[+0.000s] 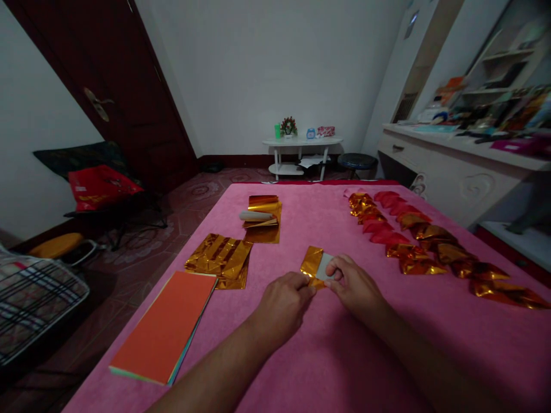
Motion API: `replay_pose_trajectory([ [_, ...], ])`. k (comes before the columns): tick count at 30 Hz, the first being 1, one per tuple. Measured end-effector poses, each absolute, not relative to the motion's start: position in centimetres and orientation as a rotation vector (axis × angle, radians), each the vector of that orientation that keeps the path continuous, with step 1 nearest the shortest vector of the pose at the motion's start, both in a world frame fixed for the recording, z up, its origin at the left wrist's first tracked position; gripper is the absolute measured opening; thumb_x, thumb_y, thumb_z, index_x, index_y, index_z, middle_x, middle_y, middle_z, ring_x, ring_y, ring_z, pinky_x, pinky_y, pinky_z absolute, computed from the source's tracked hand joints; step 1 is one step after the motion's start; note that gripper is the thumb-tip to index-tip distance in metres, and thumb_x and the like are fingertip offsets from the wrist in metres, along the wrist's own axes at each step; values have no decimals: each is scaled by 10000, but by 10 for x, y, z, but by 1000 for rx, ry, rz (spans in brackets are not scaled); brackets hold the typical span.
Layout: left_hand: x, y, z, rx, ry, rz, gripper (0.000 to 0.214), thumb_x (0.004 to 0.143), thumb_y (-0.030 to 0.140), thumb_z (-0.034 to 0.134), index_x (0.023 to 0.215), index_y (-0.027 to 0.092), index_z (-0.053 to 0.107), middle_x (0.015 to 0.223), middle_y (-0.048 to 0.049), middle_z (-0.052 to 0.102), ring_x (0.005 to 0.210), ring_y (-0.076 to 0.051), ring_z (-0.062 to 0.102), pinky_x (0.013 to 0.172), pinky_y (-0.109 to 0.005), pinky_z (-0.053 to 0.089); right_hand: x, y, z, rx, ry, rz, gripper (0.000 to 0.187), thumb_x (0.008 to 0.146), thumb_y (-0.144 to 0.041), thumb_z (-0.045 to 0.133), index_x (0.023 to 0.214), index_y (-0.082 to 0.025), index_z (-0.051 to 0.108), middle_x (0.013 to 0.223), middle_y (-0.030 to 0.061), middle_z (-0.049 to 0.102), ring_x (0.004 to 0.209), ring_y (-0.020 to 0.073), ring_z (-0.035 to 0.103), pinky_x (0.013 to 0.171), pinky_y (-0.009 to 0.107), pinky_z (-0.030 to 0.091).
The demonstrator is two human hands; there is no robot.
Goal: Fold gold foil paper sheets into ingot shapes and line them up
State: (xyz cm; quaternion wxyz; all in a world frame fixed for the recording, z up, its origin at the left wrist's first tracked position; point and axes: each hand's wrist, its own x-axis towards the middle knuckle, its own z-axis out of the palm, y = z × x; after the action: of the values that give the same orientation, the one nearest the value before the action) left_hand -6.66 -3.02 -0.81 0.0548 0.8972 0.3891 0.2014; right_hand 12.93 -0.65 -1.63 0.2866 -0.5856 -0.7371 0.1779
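Note:
A small gold foil paper (313, 262), partly folded with its white back showing, lies on the pink table cover (327, 344). My left hand (282, 307) pinches its near left corner with closed fingers. My right hand (355, 282) presses and pinches its right side, fingers curled on the white flap. Both hands meet at the paper near the middle of the table.
A stack of gold foil sheets (219, 256) and an orange paper stack (166, 324) lie at the left. Further back sits a gold pile with a white roll (262, 218). Rows of folded gold and red pieces (426, 241) line the right side.

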Motion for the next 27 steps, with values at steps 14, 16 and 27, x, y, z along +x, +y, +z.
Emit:
replay_pose_trajectory([
  [14,-66,-31,-7,2667,1183,628,242,922,169,419,1001,187,647,956,-65,631,920,-182,576,790,-304,497,126,-21,-5,-1492,-2283,80,314,820,-97,477,864,-276,732,797,40,575,768,185,524,673,314,346],
  [16,-66,-32,-7,2656,1192,644,232,911,162,429,973,188,651,956,-68,627,908,-181,575,773,-301,498,132,-13,-3,-1528,-2207,68,333,774,-50,469,825,-249,731,822,44,580,793,186,534,698,314,368],
  [27,-65,-31,-4,2654,1187,669,261,840,129,468,1006,205,654,995,-65,610,917,-198,557,774,-322,495,96,64,7,-1374,-2280,394,251,775,-166,581,999,-185,692,1007,57,680,955,185,575,852,282,413],
])
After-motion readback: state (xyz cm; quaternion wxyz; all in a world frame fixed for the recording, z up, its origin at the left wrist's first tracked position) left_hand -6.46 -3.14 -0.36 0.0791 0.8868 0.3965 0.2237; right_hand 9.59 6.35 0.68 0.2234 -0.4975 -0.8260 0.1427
